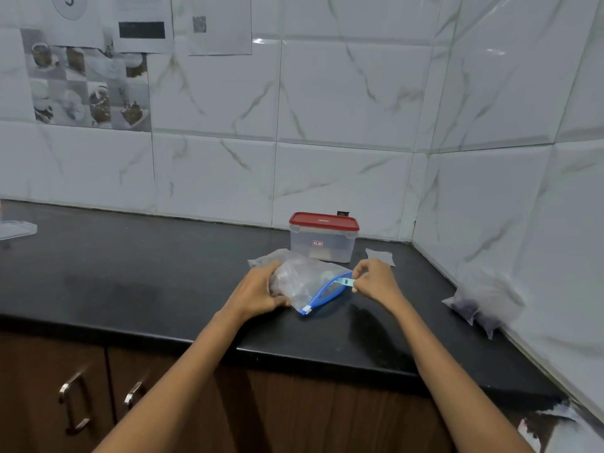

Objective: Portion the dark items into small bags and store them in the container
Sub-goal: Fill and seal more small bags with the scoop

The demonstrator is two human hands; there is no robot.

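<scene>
Left hand [261,289] grips zip bag [307,282]; right hand [372,279] pinches its slider; lidded container [323,240] behind.

1. White marble-look tile walls [343,103] meet in corner at right; glossy w/ glare
2. Printed sheets [212,24] taped on wall top left; decor tile [88,89] w/ cup pics below
3. Black countertop [130,273]; brown cabinet doors [49,387] under it w/ metal handles [73,400]

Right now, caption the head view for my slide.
Left hand steadies the zip bag while right hand pinches its slider; red-lidded container behind.
</scene>
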